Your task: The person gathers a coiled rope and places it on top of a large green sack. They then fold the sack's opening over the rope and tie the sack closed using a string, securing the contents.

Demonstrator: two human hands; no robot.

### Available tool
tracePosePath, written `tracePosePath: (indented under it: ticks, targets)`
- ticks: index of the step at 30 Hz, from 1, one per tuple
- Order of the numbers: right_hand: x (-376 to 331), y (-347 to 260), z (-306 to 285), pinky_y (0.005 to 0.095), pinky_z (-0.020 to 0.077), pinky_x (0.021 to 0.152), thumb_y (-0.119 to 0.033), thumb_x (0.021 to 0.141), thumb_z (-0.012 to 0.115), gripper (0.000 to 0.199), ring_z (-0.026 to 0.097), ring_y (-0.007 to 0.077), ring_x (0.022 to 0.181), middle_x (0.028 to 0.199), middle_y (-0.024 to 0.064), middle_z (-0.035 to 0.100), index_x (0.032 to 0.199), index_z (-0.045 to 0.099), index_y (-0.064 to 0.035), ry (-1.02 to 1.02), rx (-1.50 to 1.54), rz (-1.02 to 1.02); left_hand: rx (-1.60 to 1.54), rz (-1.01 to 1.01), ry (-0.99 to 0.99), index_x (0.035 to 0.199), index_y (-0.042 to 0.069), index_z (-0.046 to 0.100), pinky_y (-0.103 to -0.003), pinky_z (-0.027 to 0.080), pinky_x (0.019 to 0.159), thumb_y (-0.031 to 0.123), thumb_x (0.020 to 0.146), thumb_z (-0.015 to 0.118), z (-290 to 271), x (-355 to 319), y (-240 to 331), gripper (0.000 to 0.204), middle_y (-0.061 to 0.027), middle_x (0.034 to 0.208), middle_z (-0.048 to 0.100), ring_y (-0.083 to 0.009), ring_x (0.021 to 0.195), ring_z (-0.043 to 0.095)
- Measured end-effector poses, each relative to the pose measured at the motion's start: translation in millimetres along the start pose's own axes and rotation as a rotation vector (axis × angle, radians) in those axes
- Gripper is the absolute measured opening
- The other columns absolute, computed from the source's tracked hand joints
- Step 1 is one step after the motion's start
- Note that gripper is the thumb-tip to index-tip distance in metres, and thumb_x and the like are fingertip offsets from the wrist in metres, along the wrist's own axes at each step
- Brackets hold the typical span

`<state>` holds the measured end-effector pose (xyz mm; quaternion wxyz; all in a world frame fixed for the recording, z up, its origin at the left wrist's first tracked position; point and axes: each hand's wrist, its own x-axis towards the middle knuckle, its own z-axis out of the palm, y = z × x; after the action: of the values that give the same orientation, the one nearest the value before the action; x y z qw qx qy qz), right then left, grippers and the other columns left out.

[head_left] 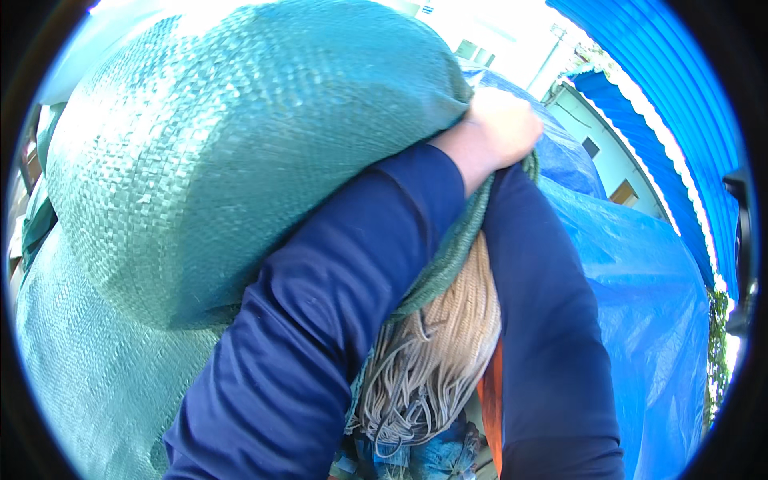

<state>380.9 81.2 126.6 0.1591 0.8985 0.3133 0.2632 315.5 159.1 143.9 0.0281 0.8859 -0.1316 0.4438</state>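
A large, bulging green woven sack (264, 144) fills the upper left. My left hand (504, 128) is closed on its gathered edge at the sack's right end. My right forearm, in a dark blue sleeve, rises to the same spot; my right hand is hidden behind the left hand and wrist, so its fingers do not show. Below my hands, between the two forearms, hangs a thick bundle of beige and grey cords (432, 352), loose and looped at its lower end. The sack's green fabric borders the top of the bundle.
More green woven sacking (104, 360) bulges at the lower left. A blue tarpaulin (648, 320) covers a large mass on the right. Beyond it stand a pale building (596, 136) and blue corrugated roofing (680, 88). An orange strip (491, 408) shows beside my right forearm.
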Motion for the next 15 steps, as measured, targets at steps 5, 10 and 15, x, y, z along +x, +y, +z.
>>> tracePosePath:
  ticks: [5, 10, 15]
  targets:
    - [5.0, 1.6, -2.1, 0.0450, 0.0493, 0.100, -0.019, 0.094, 0.052, 0.029, 0.065, 0.0362, 0.113, 0.118, 0.0213, 0.070, 0.111, 0.072, -0.0053, -0.002, -0.009, 0.001, -0.065, -0.013, 0.101, 0.097, 0.009, 0.080, -0.044, 0.058, 0.084, 0.031, 0.090, 0.070, 11.0, 5.7, -4.0, 0.025, -0.0154, 0.099, 0.077, -0.0311, 0.099, 0.075]
    - [6.2, -1.4, -4.2, 0.0453, 0.0498, 0.100, -0.019, 0.094, 0.053, 0.029, 0.066, 0.0363, 0.112, 0.117, 0.0214, 0.070, 0.110, 0.073, -0.0051, -0.003, -0.016, -0.001, -0.118, -0.111, 0.180, 0.097, 0.007, 0.080, -0.044, 0.058, 0.082, 0.031, 0.086, 0.074, 11.5, 6.5, 0.1, 0.027, -0.0158, 0.099, 0.077, -0.0331, 0.099, 0.074]
    - [7.6, -3.3, -4.5, 0.0456, 0.0503, 0.099, -0.019, 0.093, 0.053, 0.029, 0.067, 0.0365, 0.111, 0.116, 0.0215, 0.071, 0.109, 0.073, -0.0050, -0.008, -0.026, -0.011, -0.145, -0.064, -0.003, 0.100, 0.006, 0.079, -0.046, 0.056, 0.089, 0.042, 0.071, 0.088, 2.4, 10.3, -3.9, 0.047, -0.0142, 0.102, 0.076, -0.0316, 0.106, 0.071]
